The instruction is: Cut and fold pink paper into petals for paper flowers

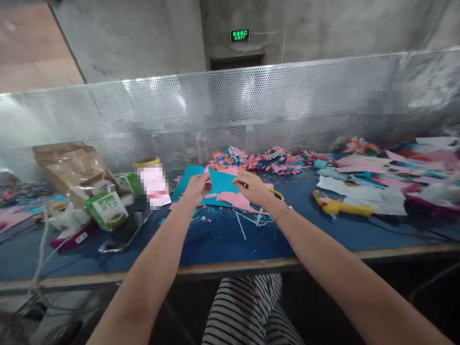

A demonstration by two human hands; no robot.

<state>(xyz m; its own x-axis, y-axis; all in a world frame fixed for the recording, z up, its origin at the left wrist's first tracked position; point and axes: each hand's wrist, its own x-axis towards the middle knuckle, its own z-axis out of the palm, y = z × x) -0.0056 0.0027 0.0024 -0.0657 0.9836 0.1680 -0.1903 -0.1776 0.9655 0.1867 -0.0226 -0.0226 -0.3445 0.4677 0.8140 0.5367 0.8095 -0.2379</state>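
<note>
My left hand is over a bright blue sheet, its fingers closed in a pinch. A small pink piece shows at those fingertips. To the right, my right hand has its fingers bent and pressed together; what they hold, if anything, is too small to make out. Between and below the hands, pink scraps lie on the blue sheet. A yellow loop-shaped handle shows partly behind my right wrist. Thin pale strips and small cuttings are scattered in front of the sheet.
Fringed pink and blue pompoms lie behind the sheet. On the right are a yellow glue gun and piled scraps. At left stand a brown bag, a green packet and a phone. A perforated metal panel backs the table.
</note>
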